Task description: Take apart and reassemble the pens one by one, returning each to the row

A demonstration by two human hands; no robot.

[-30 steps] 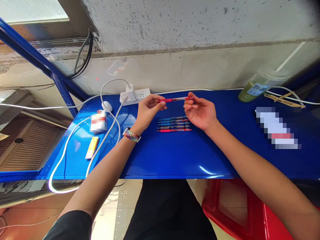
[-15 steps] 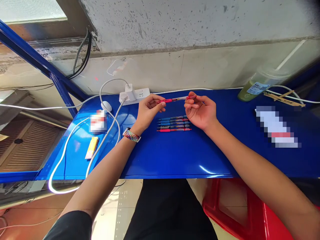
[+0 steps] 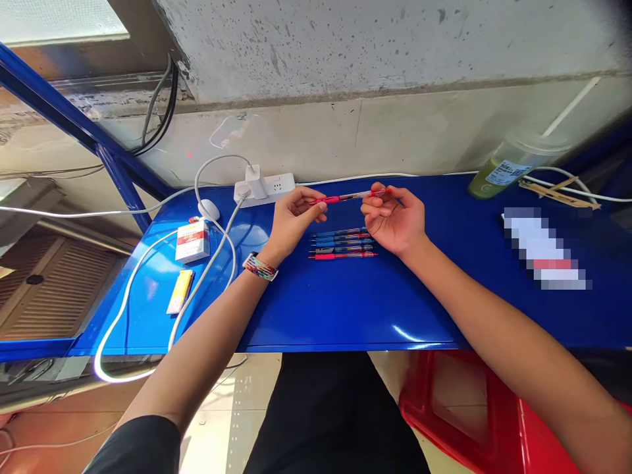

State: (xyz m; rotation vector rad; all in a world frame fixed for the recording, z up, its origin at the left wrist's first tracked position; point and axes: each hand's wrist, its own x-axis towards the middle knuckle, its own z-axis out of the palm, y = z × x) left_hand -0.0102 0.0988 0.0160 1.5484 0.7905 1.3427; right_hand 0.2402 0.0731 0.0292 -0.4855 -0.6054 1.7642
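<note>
A red pen [image 3: 348, 196] with a clear barrel is held level above the blue table [image 3: 336, 303]. My left hand [image 3: 296, 217] pinches its red grip end between thumb and fingers. At the other end, my right hand [image 3: 395, 217] has its fingertips closed on the pen's red end, palm turned upward. Just below the hands, several pens lie side by side on the table: blue pens [image 3: 336, 241], a dark one [image 3: 340, 249], and a red pen [image 3: 340, 255] nearest me. My right hand partly hides the far ends of some of them.
A white power strip [image 3: 281, 187] with plugs and cables stands against the wall. To the left are a cigarette box [image 3: 192, 241], a yellow packet [image 3: 180, 291] and a white mouse [image 3: 209, 210]. On the right are a green drink cup [image 3: 498, 174] and a blurred-out flat object [image 3: 546, 250]. A red stool [image 3: 419, 401] stands below.
My right hand has shifted very slightly left along the pen, with its fingers still at the end. My left hand and the row of pens look the same.
</note>
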